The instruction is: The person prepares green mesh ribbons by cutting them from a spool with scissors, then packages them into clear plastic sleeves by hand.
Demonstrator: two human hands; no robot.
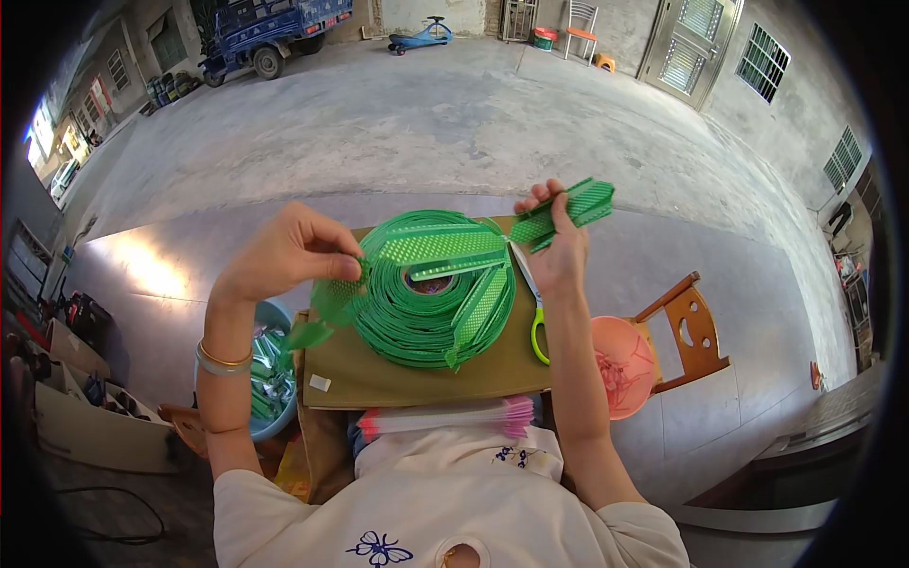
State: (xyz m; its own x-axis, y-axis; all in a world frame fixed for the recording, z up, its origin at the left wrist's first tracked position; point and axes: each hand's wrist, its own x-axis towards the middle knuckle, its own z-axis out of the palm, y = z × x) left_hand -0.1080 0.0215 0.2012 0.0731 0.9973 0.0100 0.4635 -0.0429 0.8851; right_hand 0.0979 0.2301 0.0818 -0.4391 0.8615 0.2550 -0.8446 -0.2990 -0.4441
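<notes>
A large roll of green ribbon (393,331) lies flat on a brown board (331,379) in front of me. My left hand (308,251) pinches a green ribbon piece at the roll's left side, its loose end hanging blurred below. On the far right of the roll, my right hand (559,232) is closed around a folded green ribbon length (589,201), thumb on top. Between the hands, a dotted ribbon loop (436,248) spans the roll, gathered narrow near the right hand. Scissors (538,327) with yellow-green handles rest beside the roll, near my right wrist.
At left stands a blue basin (270,417) of shiny green pieces. A pink bowl (630,398) with pink strips sits by a wooden chair (696,331) at right. White strips with pink ends (445,419) lie on my lap. A blue truck (275,28) is parked beyond.
</notes>
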